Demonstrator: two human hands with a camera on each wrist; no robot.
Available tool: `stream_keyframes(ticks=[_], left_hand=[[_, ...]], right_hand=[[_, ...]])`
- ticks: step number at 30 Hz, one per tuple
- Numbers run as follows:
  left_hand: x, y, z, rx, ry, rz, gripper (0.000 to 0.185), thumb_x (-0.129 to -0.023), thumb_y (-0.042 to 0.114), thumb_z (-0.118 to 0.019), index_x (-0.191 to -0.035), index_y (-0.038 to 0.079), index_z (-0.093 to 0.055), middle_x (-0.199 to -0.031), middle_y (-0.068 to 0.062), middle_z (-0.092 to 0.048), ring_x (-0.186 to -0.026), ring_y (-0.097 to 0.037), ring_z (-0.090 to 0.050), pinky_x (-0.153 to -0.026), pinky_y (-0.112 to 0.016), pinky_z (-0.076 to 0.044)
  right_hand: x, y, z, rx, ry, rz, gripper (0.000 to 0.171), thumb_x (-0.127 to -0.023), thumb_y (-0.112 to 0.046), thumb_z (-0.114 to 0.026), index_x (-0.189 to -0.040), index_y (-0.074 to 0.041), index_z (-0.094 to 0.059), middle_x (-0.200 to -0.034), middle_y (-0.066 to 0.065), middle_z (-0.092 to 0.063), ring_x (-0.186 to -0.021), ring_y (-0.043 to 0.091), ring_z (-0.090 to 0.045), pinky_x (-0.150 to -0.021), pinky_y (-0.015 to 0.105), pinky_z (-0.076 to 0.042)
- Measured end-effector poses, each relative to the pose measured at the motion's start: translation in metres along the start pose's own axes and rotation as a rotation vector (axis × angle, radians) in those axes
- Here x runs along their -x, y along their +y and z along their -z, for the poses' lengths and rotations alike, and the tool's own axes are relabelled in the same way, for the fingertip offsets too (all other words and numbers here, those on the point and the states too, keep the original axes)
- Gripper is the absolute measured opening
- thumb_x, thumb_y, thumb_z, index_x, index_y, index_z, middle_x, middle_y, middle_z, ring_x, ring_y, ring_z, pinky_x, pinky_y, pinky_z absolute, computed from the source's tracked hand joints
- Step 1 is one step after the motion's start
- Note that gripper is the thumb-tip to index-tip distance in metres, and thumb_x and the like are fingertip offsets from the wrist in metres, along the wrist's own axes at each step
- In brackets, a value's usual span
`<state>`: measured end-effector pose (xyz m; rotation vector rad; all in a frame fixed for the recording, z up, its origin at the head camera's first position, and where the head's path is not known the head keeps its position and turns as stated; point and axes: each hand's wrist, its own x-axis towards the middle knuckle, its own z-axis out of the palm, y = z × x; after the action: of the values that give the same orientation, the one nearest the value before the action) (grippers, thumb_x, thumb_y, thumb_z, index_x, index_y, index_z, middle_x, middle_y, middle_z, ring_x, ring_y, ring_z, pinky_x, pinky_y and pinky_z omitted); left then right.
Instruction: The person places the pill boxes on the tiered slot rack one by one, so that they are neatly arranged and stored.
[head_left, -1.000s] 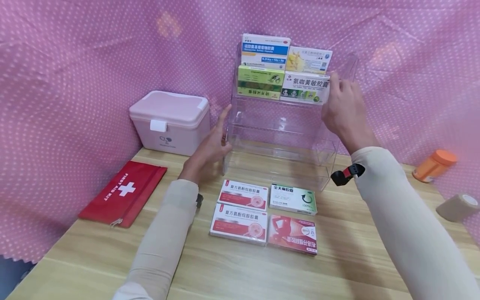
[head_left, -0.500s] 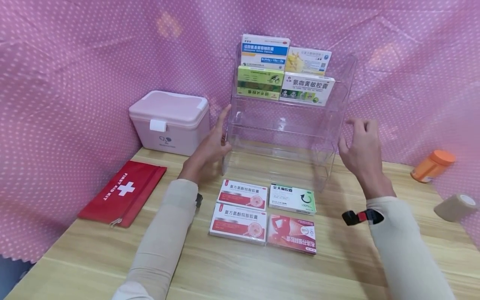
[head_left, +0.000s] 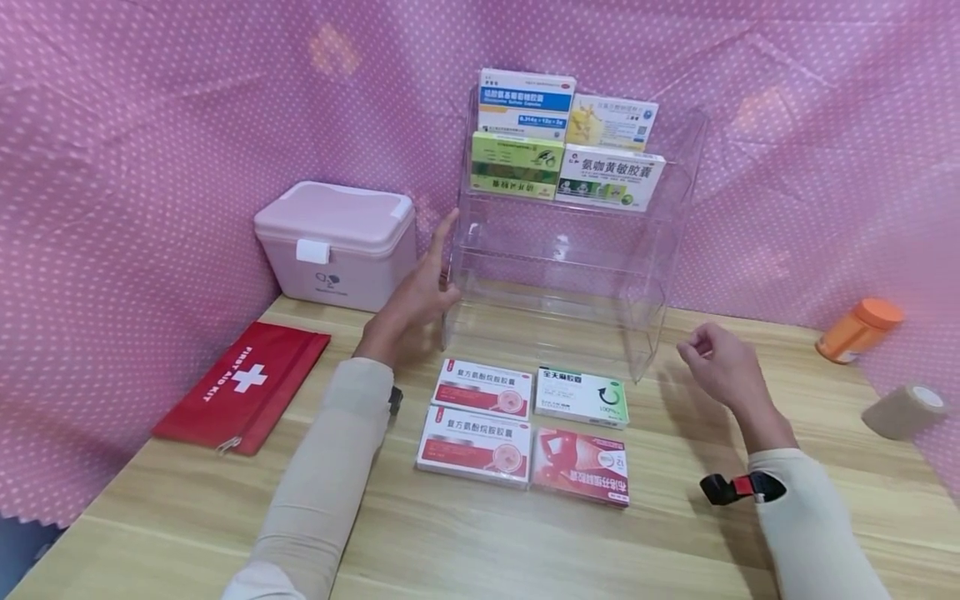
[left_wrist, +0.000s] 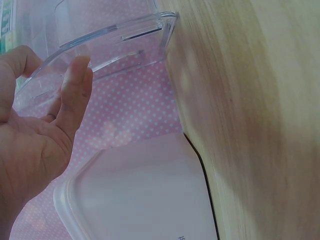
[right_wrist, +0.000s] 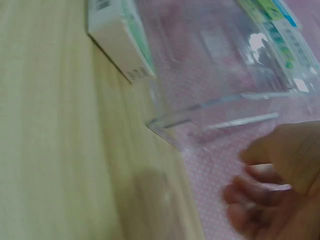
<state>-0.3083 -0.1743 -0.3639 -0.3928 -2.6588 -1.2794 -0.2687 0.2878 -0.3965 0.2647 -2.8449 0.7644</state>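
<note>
My left hand [head_left: 416, 292] is at the left side of a clear acrylic tiered rack [head_left: 558, 225]. Its index finger points up along the side panel and the thumb is by the front edge; the left wrist view shows the fingers [left_wrist: 75, 95] fairly straight against the panel. My right hand [head_left: 723, 362] hovers over the table right of the rack, fingers loosely curled, holding nothing. The rack's upper tiers bear a blue-white medicine box [head_left: 527, 104], a yellow-white box [head_left: 611, 121], a green box [head_left: 516, 165] and a white-green box [head_left: 610, 177].
Before the rack lie two red-white medicine boxes [head_left: 476, 446], a green-white box [head_left: 580, 396] and a pink-red box [head_left: 580, 467]. Left are a pink lidded case [head_left: 337, 242] and a red first aid pouch [head_left: 243, 387]. Right are an orange bottle [head_left: 858, 331] and a beige roll [head_left: 905, 411].
My right hand has let go of the white-green box on the rack and moved down to just above the table. The left hand stays at the rack's side.
</note>
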Motion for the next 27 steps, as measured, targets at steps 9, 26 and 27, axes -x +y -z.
stream_keyframes(ticks=[9, 26, 27], left_hand=[[0.000, -0.002, 0.000, -0.003, -0.002, -0.016, 0.126, -0.092, -0.005, -0.066, -0.161, 0.067, 0.010, -0.182, -0.010, -0.015, -0.110, -0.035, -0.060, -0.075, -0.041, -0.057], [-0.001, 0.001, 0.000, -0.004, 0.001, -0.017, 0.125, -0.093, -0.006, -0.065, -0.162, 0.065, 0.011, -0.176, -0.018, -0.030, -0.097, -0.032, -0.059, -0.075, -0.041, -0.055], [0.000, 0.000, -0.001, -0.003, 0.001, -0.014, 0.125, -0.093, -0.005, -0.065, -0.162, 0.065, 0.011, -0.175, -0.019, -0.031, -0.097, -0.031, -0.059, -0.074, -0.041, -0.055]], right_hand=[[0.006, -0.002, -0.007, -0.332, -0.696, -0.017, 0.029, -0.110, -0.022, -0.059, -0.110, 0.006, -0.068, -0.093, 0.004, -0.062, -0.087, 0.013, -0.060, -0.077, 0.026, -0.059], [0.012, -0.044, -0.033, -0.370, -0.698, -0.073, 0.033, -0.106, -0.030, -0.068, -0.111, 0.001, -0.059, -0.092, 0.006, -0.061, -0.082, 0.019, -0.062, -0.071, 0.034, -0.066], [0.013, -0.045, -0.034, -0.363, -0.694, -0.084, 0.032, -0.105, -0.029, -0.070, -0.111, 0.001, -0.059, -0.092, 0.006, -0.060, -0.082, 0.019, -0.062, -0.070, 0.034, -0.065]])
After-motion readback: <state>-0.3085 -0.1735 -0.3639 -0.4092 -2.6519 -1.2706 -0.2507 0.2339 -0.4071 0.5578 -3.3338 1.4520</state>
